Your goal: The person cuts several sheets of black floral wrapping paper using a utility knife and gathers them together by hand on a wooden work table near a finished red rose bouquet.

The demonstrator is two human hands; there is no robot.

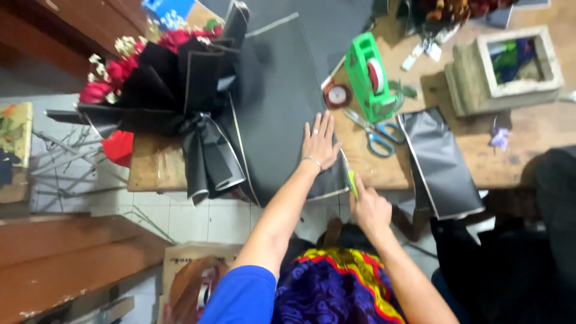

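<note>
black wrapping around the rose bouquet (159, 78) at far left, lying on its side on the wooden table (153, 171), ribbon tail hanging over the near edge; parked clear of the cutting area, it seems. next right, large black wrapping sheet (279, 102) spread flat, pale trim along its edges. left hand (319, 143) lies palm down on the sheet's near right part, fingers (321, 125) slightly spread and flat, likely pinning the paper so it won't slide. right hand (369, 207) just past the table edge, closed around a green-handled cutter (352, 183), its tip at the sheet's right border, just below and right of the left hand's wrist. further right: green tape dispenser (369, 75), blue-handled scissors (375, 133), a smaller black sheet (441, 162) overhanging the edge.
</note>
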